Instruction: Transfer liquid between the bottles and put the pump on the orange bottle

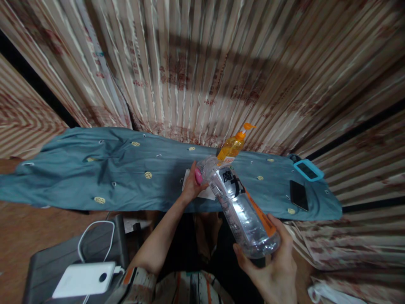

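My right hand (272,261) grips the base of a clear plastic bottle (243,207) with an orange and black label, tilted so its neck points away from me. My left hand (192,185) is at the bottle's mouth, fingers closed around the neck or cap. Under the left hand lies a white paper or cloth (207,193) on the teal-covered surface (126,173). Just behind the bottle's mouth stands an orange pump bottle (232,145).
A black phone (298,195) and a device in a blue case (308,169) lie at the right end of the teal cover. A white power bank (85,279) with a cable sits on a grey seat at lower left. Striped curtains hang behind.
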A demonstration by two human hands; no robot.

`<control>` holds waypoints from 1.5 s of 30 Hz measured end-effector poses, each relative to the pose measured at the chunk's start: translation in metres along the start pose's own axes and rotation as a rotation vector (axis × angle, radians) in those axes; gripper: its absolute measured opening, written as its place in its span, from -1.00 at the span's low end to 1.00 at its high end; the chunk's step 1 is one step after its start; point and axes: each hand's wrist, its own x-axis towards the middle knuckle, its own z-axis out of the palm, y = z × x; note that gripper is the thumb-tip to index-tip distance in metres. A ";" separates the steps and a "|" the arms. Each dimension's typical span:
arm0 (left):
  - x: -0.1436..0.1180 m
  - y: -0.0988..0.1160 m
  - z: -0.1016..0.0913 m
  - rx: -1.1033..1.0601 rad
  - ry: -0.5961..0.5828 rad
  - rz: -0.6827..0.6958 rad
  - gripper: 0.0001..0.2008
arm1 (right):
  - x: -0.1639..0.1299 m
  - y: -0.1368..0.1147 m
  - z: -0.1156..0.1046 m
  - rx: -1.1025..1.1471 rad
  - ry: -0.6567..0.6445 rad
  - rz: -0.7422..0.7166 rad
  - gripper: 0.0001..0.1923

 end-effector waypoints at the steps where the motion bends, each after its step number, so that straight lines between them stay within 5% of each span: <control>1: 0.000 0.000 0.000 -0.009 -0.005 -0.002 0.18 | 0.000 -0.001 0.000 -0.006 0.005 -0.012 -0.04; 10: 0.001 -0.002 0.002 -0.085 0.004 -0.034 0.23 | 0.002 0.003 -0.001 -0.044 0.016 -0.097 -0.05; 29: 0.000 0.000 -0.001 -0.023 0.000 -0.018 0.18 | -0.004 0.010 0.001 0.085 -0.032 0.024 0.01; 45: 0.001 -0.003 0.002 -0.037 0.005 -0.017 0.17 | 0.005 0.005 -0.003 -0.058 -0.001 -0.133 -0.04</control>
